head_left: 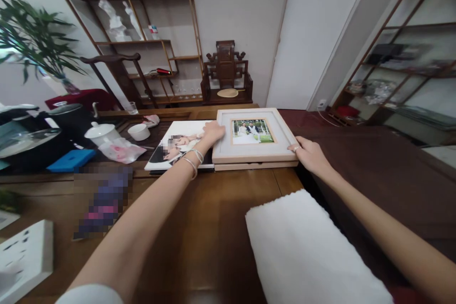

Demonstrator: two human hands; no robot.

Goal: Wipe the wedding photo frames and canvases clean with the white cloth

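Framed photo held by both edges

A framed photo [254, 133] is held just right of the centre of the frame, lying flat above a second wooden frame [245, 166], whose front edge is seen beneath it. Its left edge is gripped by the left hand [213, 133], the grip being closed with curled fingers. Its right edge is clasped by the right hand [308, 153], the thumb laid on top. A white photo print [178, 138] is placed just beside it at centre left. The lower right of the worktop [199, 213] is partly covered by a rough-edged white sheet [302, 247]. At left, a white teapot [101, 132] and a blue object [71, 160] are seen.
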